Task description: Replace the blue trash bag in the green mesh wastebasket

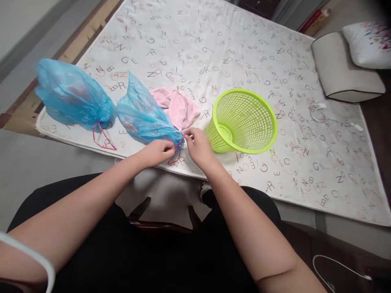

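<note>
Both my hands work at the gathered neck of a blue plastic drawstring bag (143,116) lying on a letter-print white mattress (195,44). My left hand (157,152) pinches the bag's red drawstring (176,150), and my right hand (198,146) grips the string at the neck from the other side. A second tied blue bag (73,93) lies further left, its red loop hanging loose. A pink towel (177,108) lies behind the first bag, partly under it. A lime-green perforated plastic basket (242,122) lies tipped on its side beside my right hand.
A beige cushion (348,67) and a white patterned pillow (369,44) sit at the mattress's far right. A white cable (317,114) lies on the mattress. Another white cable (336,268) lies at lower right. The mattress's near edge runs just beyond my wrists.
</note>
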`<state>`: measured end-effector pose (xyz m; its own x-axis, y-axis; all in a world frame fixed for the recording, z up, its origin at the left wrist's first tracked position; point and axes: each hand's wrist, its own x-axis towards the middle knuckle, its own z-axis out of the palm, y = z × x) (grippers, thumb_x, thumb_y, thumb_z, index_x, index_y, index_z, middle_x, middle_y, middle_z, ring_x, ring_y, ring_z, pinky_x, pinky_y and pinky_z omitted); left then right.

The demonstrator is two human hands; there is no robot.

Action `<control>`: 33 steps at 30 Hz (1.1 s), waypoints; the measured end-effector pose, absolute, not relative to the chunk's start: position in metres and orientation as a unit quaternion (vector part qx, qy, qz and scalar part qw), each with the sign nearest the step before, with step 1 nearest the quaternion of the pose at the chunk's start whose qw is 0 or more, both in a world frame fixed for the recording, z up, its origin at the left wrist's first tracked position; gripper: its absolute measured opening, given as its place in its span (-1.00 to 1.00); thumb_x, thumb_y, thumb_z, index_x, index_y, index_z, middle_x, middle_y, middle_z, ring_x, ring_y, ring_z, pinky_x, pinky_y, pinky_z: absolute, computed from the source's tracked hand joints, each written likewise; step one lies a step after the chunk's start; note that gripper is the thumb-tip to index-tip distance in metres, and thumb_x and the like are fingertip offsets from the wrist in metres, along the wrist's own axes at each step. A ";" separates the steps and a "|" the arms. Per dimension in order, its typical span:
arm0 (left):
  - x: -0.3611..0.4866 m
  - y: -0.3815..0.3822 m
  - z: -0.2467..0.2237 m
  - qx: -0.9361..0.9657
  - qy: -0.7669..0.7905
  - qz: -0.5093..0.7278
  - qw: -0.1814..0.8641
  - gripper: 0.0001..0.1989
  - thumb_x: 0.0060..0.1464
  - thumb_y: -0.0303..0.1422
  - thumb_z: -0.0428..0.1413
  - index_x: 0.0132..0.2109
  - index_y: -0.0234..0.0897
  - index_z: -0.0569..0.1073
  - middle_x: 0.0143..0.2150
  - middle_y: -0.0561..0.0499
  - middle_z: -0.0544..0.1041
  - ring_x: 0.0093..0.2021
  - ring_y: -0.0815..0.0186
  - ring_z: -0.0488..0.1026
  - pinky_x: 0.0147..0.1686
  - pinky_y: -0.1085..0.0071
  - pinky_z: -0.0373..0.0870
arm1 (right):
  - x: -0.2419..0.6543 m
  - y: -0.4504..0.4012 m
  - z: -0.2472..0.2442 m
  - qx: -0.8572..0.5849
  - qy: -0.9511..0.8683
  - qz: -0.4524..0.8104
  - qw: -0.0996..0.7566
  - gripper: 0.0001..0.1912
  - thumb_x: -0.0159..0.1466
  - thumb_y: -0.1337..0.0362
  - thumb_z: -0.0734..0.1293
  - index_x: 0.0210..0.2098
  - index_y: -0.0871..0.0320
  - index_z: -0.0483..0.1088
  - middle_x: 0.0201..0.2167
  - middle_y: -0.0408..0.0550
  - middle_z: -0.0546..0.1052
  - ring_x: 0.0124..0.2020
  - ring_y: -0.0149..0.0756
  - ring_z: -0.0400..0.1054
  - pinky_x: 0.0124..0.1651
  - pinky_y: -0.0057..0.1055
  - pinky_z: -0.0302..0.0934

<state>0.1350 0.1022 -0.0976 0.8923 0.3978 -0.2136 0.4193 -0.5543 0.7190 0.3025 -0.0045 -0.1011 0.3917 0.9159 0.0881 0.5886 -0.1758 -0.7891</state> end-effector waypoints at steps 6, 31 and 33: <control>0.134 0.103 -0.091 0.895 0.257 0.063 0.358 -0.62 0.27 -0.18 -0.05 -0.32 -0.28 0.54 -0.32 -0.04 0.56 -0.23 0.21 0.45 -0.22 0.36 0.27 | 0.300 -0.001 -0.097 -0.708 -0.487 0.256 0.442 -0.90 0.35 0.29 0.19 -0.23 0.10 0.34 -0.26 -0.10 0.50 -0.23 -0.29 0.38 -0.10 -0.31 0.25; 0.139 0.106 -0.094 0.729 0.424 0.146 0.518 -0.79 0.05 -0.24 0.12 -0.45 -0.25 0.38 -0.51 0.09 0.41 -0.43 0.33 0.36 -0.35 0.40 0.27 | 0.292 -0.001 -0.092 -0.704 -0.498 0.246 0.443 -0.93 0.33 0.30 0.25 -0.28 0.12 0.34 -0.21 -0.05 0.46 -0.14 -0.29 0.34 0.03 -0.29 0.25; 0.139 0.106 -0.092 0.719 0.434 0.163 0.518 -0.81 0.03 -0.24 0.12 -0.44 -0.25 0.36 -0.51 0.10 0.38 -0.45 0.34 0.34 -0.36 0.40 0.26 | 0.290 0.000 -0.090 -0.700 -0.469 0.283 0.458 -0.88 0.33 0.23 0.27 -0.32 0.12 0.35 -0.27 -0.09 0.47 -0.20 -0.31 0.35 -0.03 -0.31 0.28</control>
<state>0.1389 0.1056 -0.0921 0.5703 0.7928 -0.2150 0.4544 -0.0865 0.8866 0.2901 -0.0001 -0.0903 0.4006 0.9156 0.0335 0.3968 -0.1404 -0.9071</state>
